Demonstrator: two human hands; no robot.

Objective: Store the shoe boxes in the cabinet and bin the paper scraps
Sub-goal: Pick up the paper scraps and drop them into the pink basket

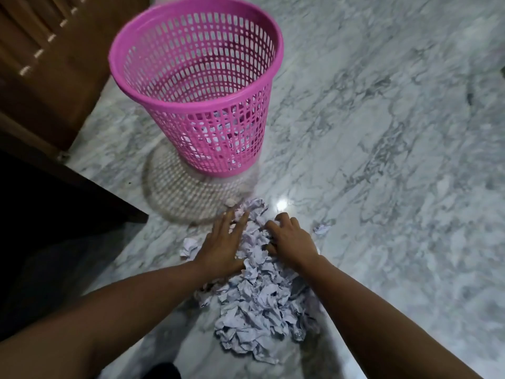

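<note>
A pile of crumpled white paper scraps (259, 305) lies on the marble floor between my forearms. My left hand (222, 242) rests flat on the pile's far left edge, fingers straight and spread. At the pile's far right side, my right hand (289, 236) has its fingers curled into the scraps. A pink mesh plastic bin (196, 86) stands upright just beyond the pile, with some paper scraps showing through its lower wall. No shoe boxes are in view.
Wooden cabinet doors (46, 58) stand at the far left, with a dark wooden edge (82, 187) nearer me. Two loose scraps lie apart from the pile, one on the left (190, 247) and one on the right (322, 229). Grey-veined marble floor (396, 160) spreads to the right.
</note>
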